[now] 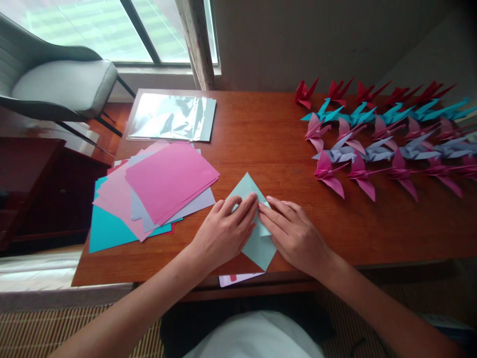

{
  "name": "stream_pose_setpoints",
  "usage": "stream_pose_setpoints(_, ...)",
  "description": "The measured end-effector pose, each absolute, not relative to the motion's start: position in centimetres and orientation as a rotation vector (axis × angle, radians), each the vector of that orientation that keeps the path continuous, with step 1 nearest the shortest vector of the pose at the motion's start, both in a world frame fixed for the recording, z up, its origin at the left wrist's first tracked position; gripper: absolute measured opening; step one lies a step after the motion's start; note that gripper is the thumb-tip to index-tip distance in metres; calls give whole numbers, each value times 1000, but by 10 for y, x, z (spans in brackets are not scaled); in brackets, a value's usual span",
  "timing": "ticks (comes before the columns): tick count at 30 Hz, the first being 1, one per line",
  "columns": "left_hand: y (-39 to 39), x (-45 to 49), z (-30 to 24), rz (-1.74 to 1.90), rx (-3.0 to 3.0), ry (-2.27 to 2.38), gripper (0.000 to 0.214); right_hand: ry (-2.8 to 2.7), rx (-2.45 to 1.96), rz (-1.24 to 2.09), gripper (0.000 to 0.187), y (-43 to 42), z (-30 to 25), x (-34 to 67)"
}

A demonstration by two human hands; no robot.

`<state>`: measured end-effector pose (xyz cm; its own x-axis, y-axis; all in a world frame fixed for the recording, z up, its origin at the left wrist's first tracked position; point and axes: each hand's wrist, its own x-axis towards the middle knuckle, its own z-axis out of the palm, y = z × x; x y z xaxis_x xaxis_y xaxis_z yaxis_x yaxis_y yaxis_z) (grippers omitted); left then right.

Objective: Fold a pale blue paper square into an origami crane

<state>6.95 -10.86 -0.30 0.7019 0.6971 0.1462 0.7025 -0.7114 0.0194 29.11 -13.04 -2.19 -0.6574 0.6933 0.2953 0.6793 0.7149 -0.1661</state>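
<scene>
A light green sheet of paper (261, 251), partly folded into a diamond with raised flaps, lies near the table's front edge. My left hand (227, 226) is on its left side, fingers together at the central crease and thumb tucked in at the paper. From the right, my right hand (294, 231) rests its outstretched fingers on the folded flap, the fingertips almost meeting those of the left. Its thumb is hidden. Both hands cover part of the paper's middle.
Left of the hands lies a fanned pile of coloured paper (171, 181), with a clear-wrapped pack of paper (169, 117) behind it. Rows of folded paper cranes (361, 174) stand at the right on the wooden table (257, 132). A chair (63, 87) is by the window.
</scene>
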Motion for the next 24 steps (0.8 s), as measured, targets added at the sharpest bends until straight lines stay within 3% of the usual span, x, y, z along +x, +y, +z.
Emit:
stream_pose_setpoints(6,-109,69,-4,-218,-2863,-1179,39,-2572,-1079,129,38,-130,-19,292)
stream_pose_setpoints(11,-109,69,-6,-230,-2858,-1183,40,-2444,-1091,503,41,-124,-7,299)
stream_pose_setpoints(15,-109,69,-6,-226,-2855,-1174,44,-2145,-1179,729,25,-102,1,294)
stream_pose_setpoints(21,-109,70,-6,-214,-2841,-1165,44,-2110,-1406,562,5,-51,-9,269)
stream_pose_setpoints(24,-110,70,-6,-227,-2832,-1152,43,-2142,-1475,503,6,-38,-13,261)
